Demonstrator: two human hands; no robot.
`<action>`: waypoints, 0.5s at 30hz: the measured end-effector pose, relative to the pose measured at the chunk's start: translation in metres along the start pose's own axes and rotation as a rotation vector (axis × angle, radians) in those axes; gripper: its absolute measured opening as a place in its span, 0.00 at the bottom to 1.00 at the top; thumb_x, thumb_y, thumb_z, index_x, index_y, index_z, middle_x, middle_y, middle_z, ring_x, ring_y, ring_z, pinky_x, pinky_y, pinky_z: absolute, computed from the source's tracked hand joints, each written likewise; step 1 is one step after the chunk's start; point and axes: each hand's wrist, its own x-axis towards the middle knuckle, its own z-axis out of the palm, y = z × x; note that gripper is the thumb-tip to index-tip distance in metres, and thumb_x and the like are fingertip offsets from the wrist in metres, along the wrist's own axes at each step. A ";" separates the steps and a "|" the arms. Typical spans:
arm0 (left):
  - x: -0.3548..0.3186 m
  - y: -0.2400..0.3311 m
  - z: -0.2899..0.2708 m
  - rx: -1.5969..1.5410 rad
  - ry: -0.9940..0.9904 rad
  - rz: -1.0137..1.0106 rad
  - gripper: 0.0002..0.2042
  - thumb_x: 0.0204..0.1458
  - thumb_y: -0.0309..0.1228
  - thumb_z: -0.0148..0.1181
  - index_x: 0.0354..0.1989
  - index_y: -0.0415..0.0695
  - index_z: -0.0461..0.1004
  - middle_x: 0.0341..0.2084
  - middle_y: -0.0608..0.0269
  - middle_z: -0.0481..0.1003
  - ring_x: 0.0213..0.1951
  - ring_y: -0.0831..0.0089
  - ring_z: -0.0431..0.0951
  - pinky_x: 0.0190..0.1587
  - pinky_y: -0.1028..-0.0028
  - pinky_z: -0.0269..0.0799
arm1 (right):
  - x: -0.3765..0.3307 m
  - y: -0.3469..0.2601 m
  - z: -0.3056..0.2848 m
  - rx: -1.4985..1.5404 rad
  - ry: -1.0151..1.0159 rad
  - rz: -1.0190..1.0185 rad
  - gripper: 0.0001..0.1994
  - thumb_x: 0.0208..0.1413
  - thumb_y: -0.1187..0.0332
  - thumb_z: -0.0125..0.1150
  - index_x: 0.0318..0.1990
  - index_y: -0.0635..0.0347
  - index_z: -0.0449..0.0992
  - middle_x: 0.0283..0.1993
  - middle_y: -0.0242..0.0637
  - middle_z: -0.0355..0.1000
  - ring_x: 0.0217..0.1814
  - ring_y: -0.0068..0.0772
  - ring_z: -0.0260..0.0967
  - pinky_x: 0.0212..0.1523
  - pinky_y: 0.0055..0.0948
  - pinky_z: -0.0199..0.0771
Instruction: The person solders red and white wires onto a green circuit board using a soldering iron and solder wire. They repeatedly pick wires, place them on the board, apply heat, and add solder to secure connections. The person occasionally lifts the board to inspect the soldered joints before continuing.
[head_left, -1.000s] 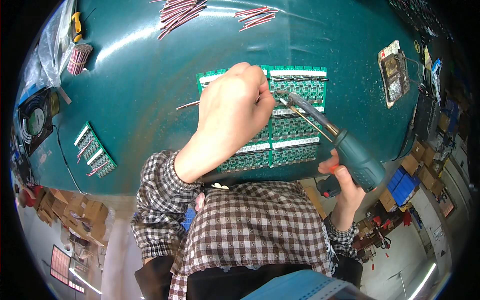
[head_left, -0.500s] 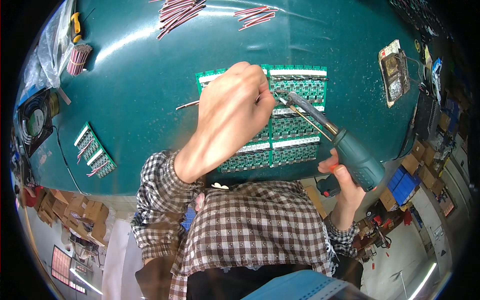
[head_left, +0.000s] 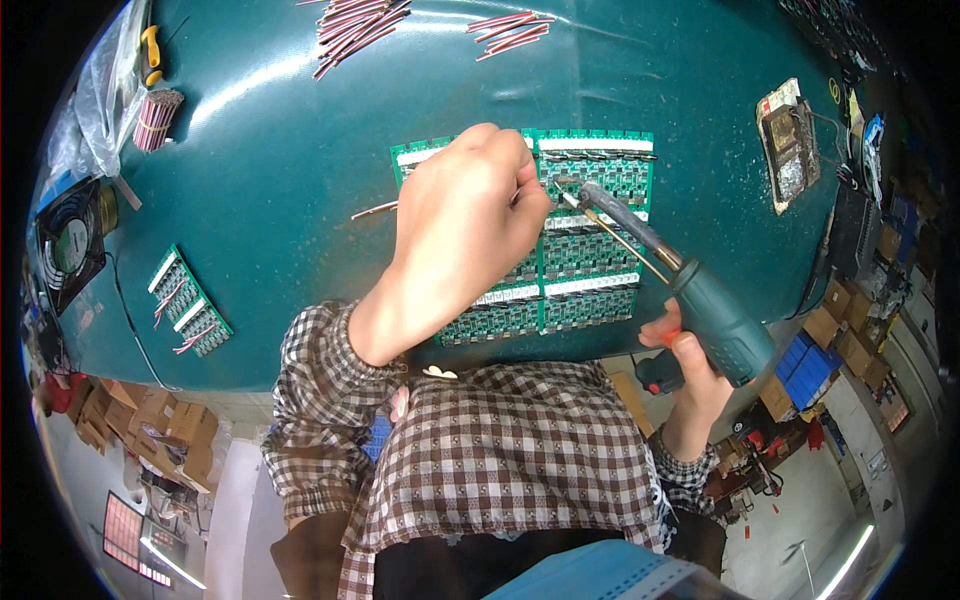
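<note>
A panel of green circuit boards [head_left: 592, 262] with white strips lies on the table in front of me. My left hand [head_left: 462, 210] is over its left half, fingers pinched on a thin wire [head_left: 374, 210] whose end sticks out left of the hand. The hand hides the wire's other end. In my right hand [head_left: 700, 385] is a dark green soldering gun [head_left: 722, 322], gripped by its handle. Its tip and thin metal feed tube [head_left: 632, 245] point at the board just right of my left fingertips. Whether the tip touches the board, I cannot tell.
Loose red and white wires [head_left: 360, 30] lie at the far side, with a tied wire bundle [head_left: 158, 118] at the left. A smaller board [head_left: 190, 302] and a fan [head_left: 72, 243] stand left. To the right sits a stained metal block [head_left: 788, 145].
The soldering gun has shifted very slightly right, its tip a little away from my left fingertips. My left hand stays nearly still.
</note>
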 end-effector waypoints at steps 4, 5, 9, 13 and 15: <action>0.000 0.000 0.002 -0.004 0.000 -0.001 0.06 0.36 0.19 0.58 0.19 0.40 0.66 0.16 0.61 0.66 0.18 0.65 0.67 0.22 0.71 0.63 | 0.000 0.001 0.001 0.015 -0.005 0.004 0.15 0.47 0.77 0.61 0.43 0.73 0.71 0.30 0.42 0.74 0.33 0.31 0.73 0.37 0.29 0.75; 0.000 0.000 0.002 -0.005 0.002 0.003 0.06 0.36 0.19 0.58 0.19 0.40 0.66 0.16 0.61 0.66 0.18 0.65 0.67 0.22 0.71 0.63 | 0.000 0.002 0.000 0.014 -0.009 0.001 0.15 0.47 0.77 0.61 0.43 0.73 0.71 0.30 0.42 0.74 0.33 0.31 0.73 0.37 0.28 0.75; 0.000 -0.001 0.002 0.001 0.011 0.015 0.06 0.36 0.20 0.58 0.19 0.40 0.66 0.16 0.61 0.65 0.18 0.65 0.67 0.22 0.70 0.63 | 0.001 0.004 0.003 -0.091 0.028 -0.026 0.21 0.48 0.66 0.62 0.42 0.78 0.70 0.28 0.47 0.72 0.28 0.39 0.74 0.30 0.34 0.79; 0.000 0.000 0.001 -0.005 0.011 0.004 0.06 0.36 0.20 0.58 0.19 0.41 0.66 0.16 0.61 0.65 0.18 0.65 0.67 0.22 0.70 0.63 | 0.000 0.001 0.003 -0.023 0.000 0.015 0.16 0.48 0.74 0.61 0.43 0.74 0.71 0.30 0.44 0.74 0.32 0.34 0.73 0.35 0.30 0.76; 0.000 0.000 0.001 -0.006 0.007 0.002 0.06 0.36 0.20 0.58 0.19 0.41 0.66 0.16 0.62 0.65 0.18 0.65 0.67 0.22 0.70 0.63 | 0.000 0.000 0.003 0.004 -0.006 0.030 0.15 0.47 0.78 0.61 0.44 0.72 0.71 0.31 0.42 0.74 0.34 0.31 0.73 0.38 0.29 0.75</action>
